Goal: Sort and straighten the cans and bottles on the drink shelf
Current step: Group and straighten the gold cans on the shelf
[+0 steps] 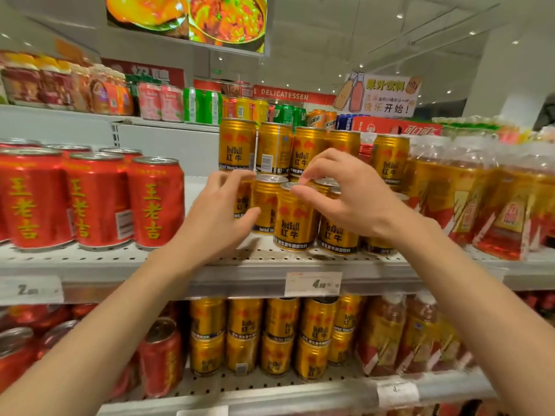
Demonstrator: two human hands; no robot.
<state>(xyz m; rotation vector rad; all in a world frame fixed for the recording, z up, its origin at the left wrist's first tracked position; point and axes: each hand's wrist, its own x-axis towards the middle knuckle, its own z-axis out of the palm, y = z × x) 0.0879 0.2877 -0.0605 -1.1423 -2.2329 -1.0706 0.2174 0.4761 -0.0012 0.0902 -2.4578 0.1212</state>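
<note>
The upright front gold can (295,219) stands just under the right hand (345,193), nearer than the left hand (220,211); both hands loosely open, grasping nothing.

Where: the one camera sits on the person's head.
Facing: straight at the drink shelf (246,277), tipped a little down.
How near: close; both bare arms reach into view from the bottom edge.
Reach: wide, up to the ceiling and down to the lower shelf.
Other views: only this one.
</note>
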